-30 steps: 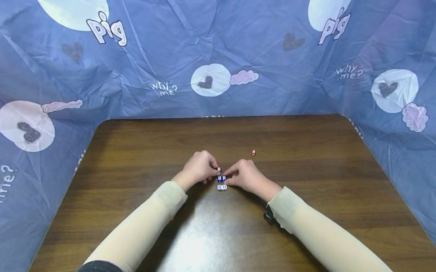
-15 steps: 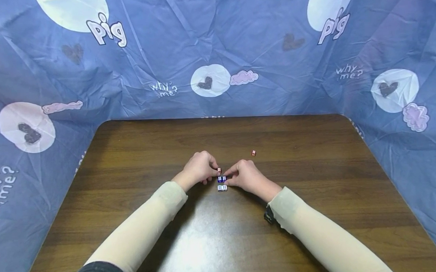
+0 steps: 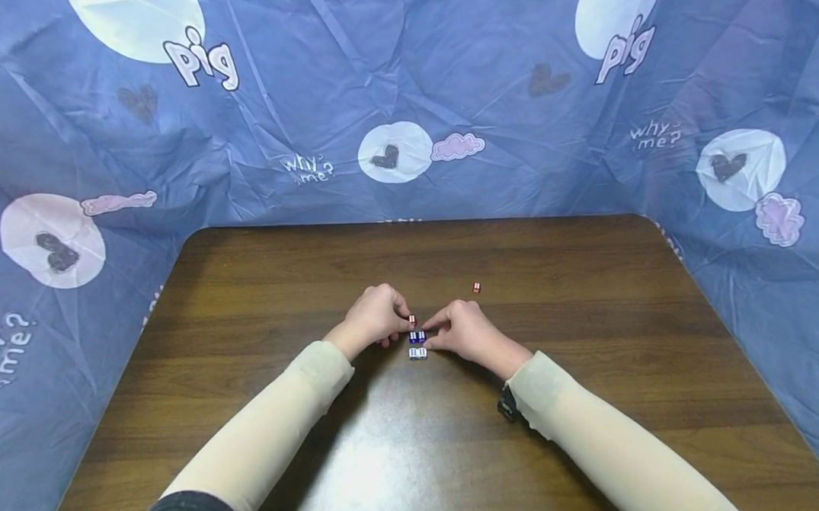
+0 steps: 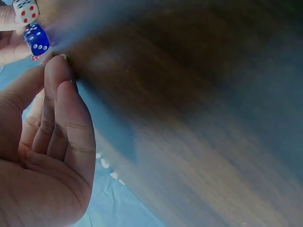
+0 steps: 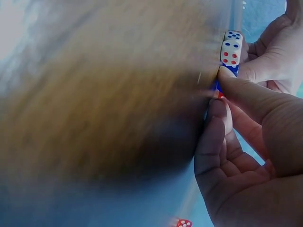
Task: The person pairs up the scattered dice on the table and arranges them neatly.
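Observation:
In the head view two white dice (image 3: pixel 417 353) sit side by side, nearest the person. Just beyond them stands a pair of blue dice (image 3: pixel 413 337), and past these a single red die (image 3: pixel 412 319). My left hand (image 3: pixel 378 316) comes in from the left and pinches the red die with thumb and forefinger. From the right, my right hand (image 3: pixel 469 332) has its thumb and forefinger on the right-hand blue die, in front and behind. The right wrist view shows that thumb covering part of the blue die (image 5: pixel 232 69). Fingertips hide most of the red die in the left wrist view.
Another red die (image 3: pixel 476 288) lies apart, farther back and to the right. The brown wooden table (image 3: pixel 280 269) has a blue printed cloth (image 3: pixel 402 80) hanging behind and beside it. A dark device (image 3: pixel 507 405) sits under the right wrist.

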Motion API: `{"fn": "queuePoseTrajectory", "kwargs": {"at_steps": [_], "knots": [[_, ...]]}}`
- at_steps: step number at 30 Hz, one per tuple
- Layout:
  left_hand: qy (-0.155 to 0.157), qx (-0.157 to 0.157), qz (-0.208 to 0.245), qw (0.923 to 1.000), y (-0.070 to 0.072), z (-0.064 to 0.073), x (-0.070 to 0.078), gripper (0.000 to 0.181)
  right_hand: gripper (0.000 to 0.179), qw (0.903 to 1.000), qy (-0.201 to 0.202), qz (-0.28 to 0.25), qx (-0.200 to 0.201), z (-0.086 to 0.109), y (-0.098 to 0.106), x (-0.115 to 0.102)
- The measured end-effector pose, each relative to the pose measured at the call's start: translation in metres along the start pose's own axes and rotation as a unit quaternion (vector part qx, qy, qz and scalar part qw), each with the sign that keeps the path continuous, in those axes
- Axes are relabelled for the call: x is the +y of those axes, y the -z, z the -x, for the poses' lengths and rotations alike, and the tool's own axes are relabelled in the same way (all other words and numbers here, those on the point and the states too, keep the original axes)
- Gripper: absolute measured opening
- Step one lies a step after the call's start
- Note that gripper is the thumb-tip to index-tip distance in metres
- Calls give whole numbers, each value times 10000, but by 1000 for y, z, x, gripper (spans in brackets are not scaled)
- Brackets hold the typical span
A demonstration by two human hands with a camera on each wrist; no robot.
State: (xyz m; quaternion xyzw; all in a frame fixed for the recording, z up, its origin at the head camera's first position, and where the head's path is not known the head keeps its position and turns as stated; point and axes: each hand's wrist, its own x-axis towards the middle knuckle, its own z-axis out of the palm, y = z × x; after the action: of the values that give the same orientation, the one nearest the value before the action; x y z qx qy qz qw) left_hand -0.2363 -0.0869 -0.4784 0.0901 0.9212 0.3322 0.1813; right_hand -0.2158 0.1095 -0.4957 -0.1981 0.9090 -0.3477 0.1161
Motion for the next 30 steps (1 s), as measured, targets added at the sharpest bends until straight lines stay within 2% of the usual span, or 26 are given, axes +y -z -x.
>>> {"fn": "queuePoseTrajectory", "kwargs": {"at_steps": [12,18,23,30], "knots": [[-24,18,0,10000,0,0,-1,11,27,9999,-130,69,-27,5,12,6],[-45,21,19,10000,0,0,-2,11,30,9997,-194,55,102,7,22,15],[-63,35,4,10000,1,0,-1,12,33,9988,-377,-126,298,7,37,23],[-82,51,36,9999,0,1,-1,12,39,9943,-663,-315,778,3,59,38]]}}
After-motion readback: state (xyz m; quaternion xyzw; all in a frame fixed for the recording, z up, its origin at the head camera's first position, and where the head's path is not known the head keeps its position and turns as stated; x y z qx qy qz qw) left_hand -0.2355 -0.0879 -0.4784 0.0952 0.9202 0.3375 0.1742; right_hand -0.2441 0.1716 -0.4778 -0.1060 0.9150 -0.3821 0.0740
